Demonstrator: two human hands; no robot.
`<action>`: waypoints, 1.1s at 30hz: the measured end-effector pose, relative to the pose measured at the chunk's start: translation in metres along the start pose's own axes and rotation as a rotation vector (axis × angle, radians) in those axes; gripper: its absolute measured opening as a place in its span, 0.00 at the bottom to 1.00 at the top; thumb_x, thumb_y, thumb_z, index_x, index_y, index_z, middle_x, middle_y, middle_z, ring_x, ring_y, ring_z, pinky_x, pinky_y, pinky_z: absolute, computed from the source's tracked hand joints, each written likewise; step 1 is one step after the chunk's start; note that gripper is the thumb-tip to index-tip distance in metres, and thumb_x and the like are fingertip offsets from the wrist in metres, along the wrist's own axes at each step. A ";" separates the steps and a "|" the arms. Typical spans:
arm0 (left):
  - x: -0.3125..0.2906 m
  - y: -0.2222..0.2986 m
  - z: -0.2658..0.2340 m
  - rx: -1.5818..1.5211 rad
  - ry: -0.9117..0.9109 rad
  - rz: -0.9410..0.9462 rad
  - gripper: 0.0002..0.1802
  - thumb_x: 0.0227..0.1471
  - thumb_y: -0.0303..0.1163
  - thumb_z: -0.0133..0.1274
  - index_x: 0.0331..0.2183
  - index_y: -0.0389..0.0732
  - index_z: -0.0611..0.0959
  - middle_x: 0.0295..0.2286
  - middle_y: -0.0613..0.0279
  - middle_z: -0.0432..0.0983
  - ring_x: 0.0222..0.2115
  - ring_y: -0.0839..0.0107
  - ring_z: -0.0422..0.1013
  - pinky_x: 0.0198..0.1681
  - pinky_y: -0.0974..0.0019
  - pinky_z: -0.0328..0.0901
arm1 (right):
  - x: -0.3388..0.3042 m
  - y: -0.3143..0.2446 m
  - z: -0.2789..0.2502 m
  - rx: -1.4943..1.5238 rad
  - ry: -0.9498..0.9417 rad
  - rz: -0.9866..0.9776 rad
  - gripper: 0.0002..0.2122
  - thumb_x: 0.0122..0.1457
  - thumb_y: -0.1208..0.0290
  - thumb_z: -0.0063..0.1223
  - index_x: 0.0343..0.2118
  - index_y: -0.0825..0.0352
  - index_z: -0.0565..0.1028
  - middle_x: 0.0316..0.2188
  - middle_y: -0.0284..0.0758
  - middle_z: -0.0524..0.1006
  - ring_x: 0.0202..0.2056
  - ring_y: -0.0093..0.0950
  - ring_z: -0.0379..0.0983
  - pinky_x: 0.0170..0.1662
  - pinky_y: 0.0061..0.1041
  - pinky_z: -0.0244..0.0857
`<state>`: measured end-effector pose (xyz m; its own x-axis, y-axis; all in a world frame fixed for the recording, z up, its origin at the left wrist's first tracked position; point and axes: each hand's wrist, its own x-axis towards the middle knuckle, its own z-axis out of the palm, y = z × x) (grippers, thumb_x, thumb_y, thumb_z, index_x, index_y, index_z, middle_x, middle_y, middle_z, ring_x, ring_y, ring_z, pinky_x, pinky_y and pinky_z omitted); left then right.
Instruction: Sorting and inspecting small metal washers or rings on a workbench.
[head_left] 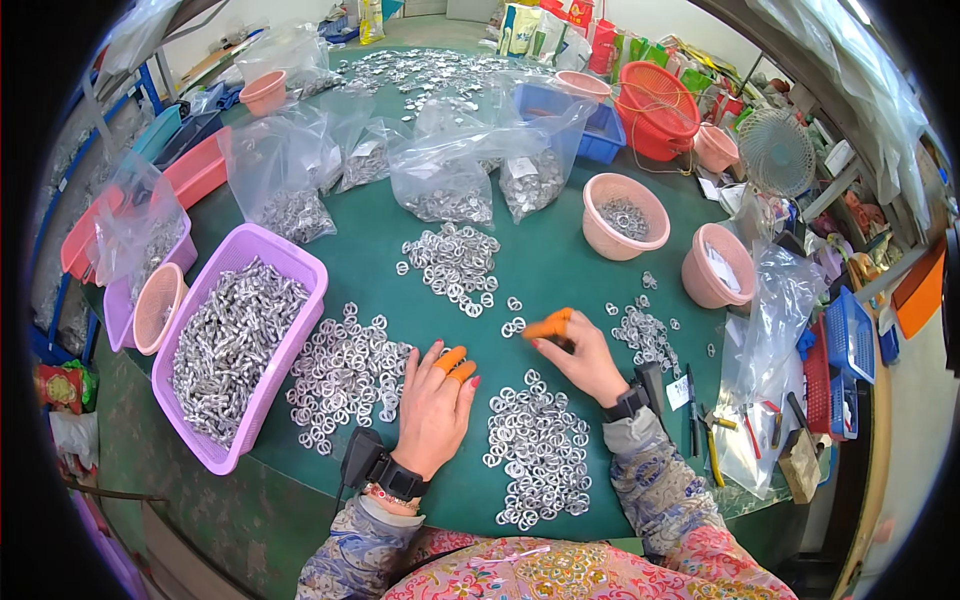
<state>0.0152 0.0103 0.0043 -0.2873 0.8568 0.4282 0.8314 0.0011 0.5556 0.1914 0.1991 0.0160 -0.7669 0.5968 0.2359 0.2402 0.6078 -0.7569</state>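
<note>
My left hand [438, 405] lies on the green table with its fingers stretched out and apart, two of them in orange finger covers. Its fingertips touch the right edge of a pile of small silver metal rings [345, 375]. My right hand [585, 360] reaches in from the right, its orange-covered fingers smeared by motion. Beside those fingertips are a few loose metal rings [512, 327]; whether one is held cannot be made out. Between my forearms is another ring pile [538, 450]. A further heap of rings [452, 260] sits farther back, and a smaller scatter [645, 335] lies right of my right hand.
A purple basket [318, 275] full of silver metal parts stands at left. Clear bags of parts [440, 185] line the back. Pink baskets [655, 240] stand at right, near pliers [714, 450], a plastic bag [770, 350] and a fan [777, 150].
</note>
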 end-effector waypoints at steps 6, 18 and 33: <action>0.001 0.000 0.000 -0.005 0.001 0.002 0.11 0.60 0.29 0.51 0.43 0.37 0.83 0.49 0.51 0.75 0.57 0.47 0.64 0.64 0.40 0.51 | 0.024 0.001 0.024 -0.310 0.156 -0.161 0.13 0.49 0.69 0.68 0.40 0.60 0.82 0.34 0.34 0.72 0.39 0.36 0.67 0.42 0.33 0.65; 0.000 0.000 0.000 -0.007 -0.007 -0.007 0.12 0.60 0.29 0.51 0.43 0.36 0.83 0.48 0.51 0.75 0.57 0.47 0.64 0.64 0.40 0.51 | -0.006 -0.001 -0.003 0.000 0.016 0.113 0.12 0.50 0.69 0.69 0.39 0.62 0.84 0.35 0.31 0.75 0.38 0.28 0.69 0.41 0.27 0.64; -0.001 -0.002 0.000 -0.012 0.004 -0.002 0.11 0.61 0.29 0.51 0.43 0.37 0.83 0.48 0.51 0.75 0.57 0.47 0.64 0.64 0.40 0.51 | 0.012 0.002 0.010 -0.087 0.091 0.067 0.15 0.53 0.71 0.66 0.45 0.60 0.83 0.38 0.34 0.74 0.40 0.32 0.69 0.41 0.29 0.66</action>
<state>0.0141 0.0097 0.0028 -0.2905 0.8549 0.4299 0.8250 -0.0037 0.5651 0.1766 0.2022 0.0110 -0.6913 0.6801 0.2441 0.3424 0.6058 -0.7182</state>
